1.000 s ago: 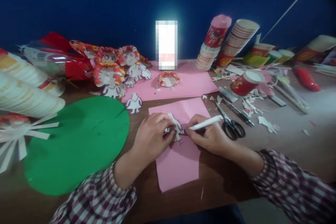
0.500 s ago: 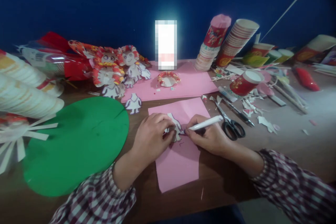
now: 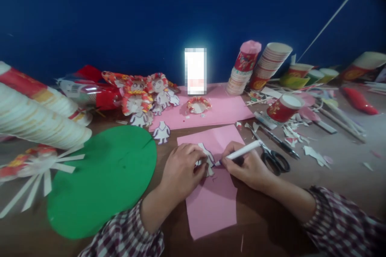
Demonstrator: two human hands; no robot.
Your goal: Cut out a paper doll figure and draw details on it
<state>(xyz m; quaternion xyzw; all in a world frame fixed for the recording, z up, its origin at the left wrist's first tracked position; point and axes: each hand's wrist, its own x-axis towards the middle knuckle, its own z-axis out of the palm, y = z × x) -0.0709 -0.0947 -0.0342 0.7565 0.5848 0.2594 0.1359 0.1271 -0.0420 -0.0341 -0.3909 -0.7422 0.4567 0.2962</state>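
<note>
My left hand [image 3: 183, 168] bends its fingers down onto a small white paper cutout [image 3: 206, 153] shaped like a dress with legs, pinning it to a pink paper sheet [image 3: 212, 209]. Part of the cutout is hidden under the fingers. In my right hand [image 3: 247, 168] is a white marker pen [image 3: 243, 150], its dark tip at the cutout's right edge. Short dark marks [image 3: 214, 179] show on the pink sheet just below the cutout. A similar dress-shaped cutout [image 3: 162, 133] with a purple outline lies to the upper left.
Black scissors [image 3: 275, 160], a pen [image 3: 280, 141] and paper scraps [image 3: 315, 156] lie right of the pink sheet. A green oval sheet [image 3: 102, 184] and stacked paper cups [image 3: 39, 116] sit left. Behind are paper dolls [image 3: 137, 102], a bright blurred screen [image 3: 196, 68] and more cups [image 3: 271, 62].
My view has tilted up a little, so the table things sit lower and further right in it. Both hands keep their places, with the pen tip still at the cutout's edge.
</note>
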